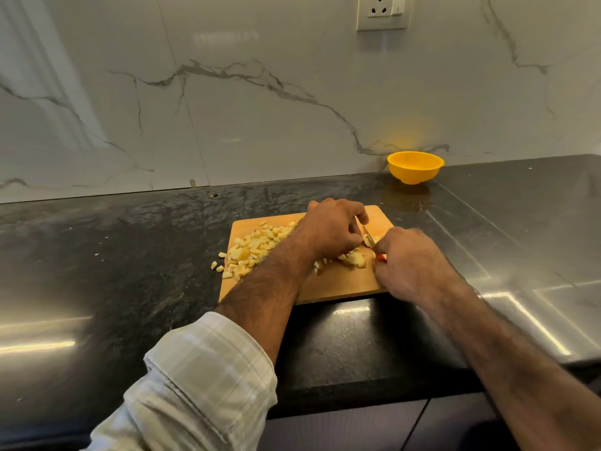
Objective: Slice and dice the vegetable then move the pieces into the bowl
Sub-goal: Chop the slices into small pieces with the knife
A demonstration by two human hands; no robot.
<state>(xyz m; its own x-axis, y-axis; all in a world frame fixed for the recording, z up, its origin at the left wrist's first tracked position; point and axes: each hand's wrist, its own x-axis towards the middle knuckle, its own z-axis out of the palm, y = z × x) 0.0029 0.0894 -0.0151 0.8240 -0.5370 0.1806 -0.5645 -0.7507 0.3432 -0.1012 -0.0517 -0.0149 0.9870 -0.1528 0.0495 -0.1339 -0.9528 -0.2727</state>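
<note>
A wooden cutting board (338, 286) lies on the dark counter. Several pale yellow diced pieces (252, 247) are heaped on its left half, and a smaller pile (353, 259) sits between my hands. My left hand (328, 229) has its fingers curled over the vegetable strips at the board's middle. My right hand (406, 262) grips a knife with an orange handle (380, 256); its blade (369, 237) points away from me beside my left fingers. A yellow bowl (415, 167) stands at the back right, apart from the board.
A few diced pieces (217, 265) lie off the board's left edge on the counter (130, 255). The marble wall (260, 92) behind carries a socket (382, 11). The counter's front edge runs just below my forearms.
</note>
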